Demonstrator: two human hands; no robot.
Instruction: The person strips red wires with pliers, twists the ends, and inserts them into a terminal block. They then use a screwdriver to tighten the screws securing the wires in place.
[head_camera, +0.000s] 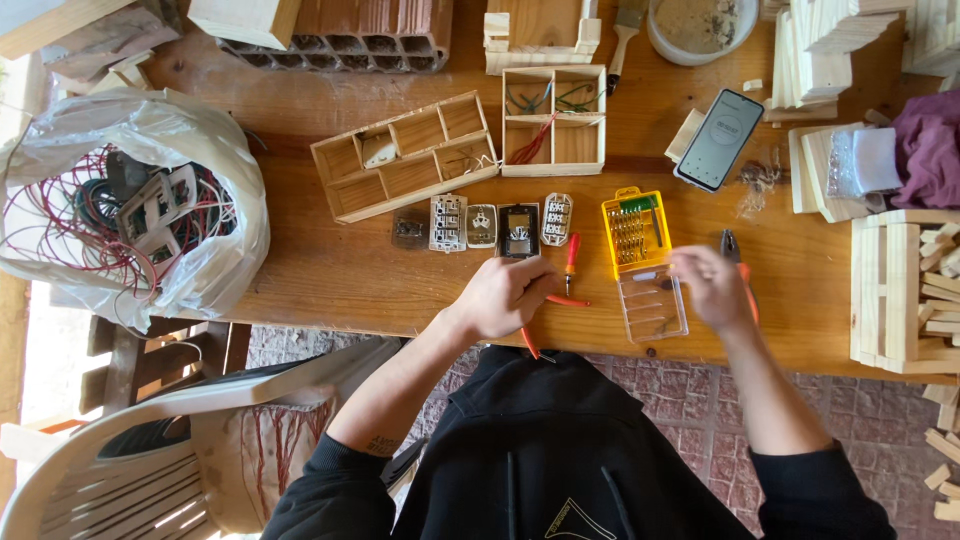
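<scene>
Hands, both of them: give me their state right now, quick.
Left hand: closed on the orange-handled pliers.
Right hand: blurred, over the clear lid of the yellow bit case; grip cannot be told.

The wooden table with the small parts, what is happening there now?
A person leans over the wooden table. The left hand rests on orange-handled pliers near a row of electrical switch parts. The right hand, blurred, is at the open yellow bit case, beside its clear lid.
</scene>
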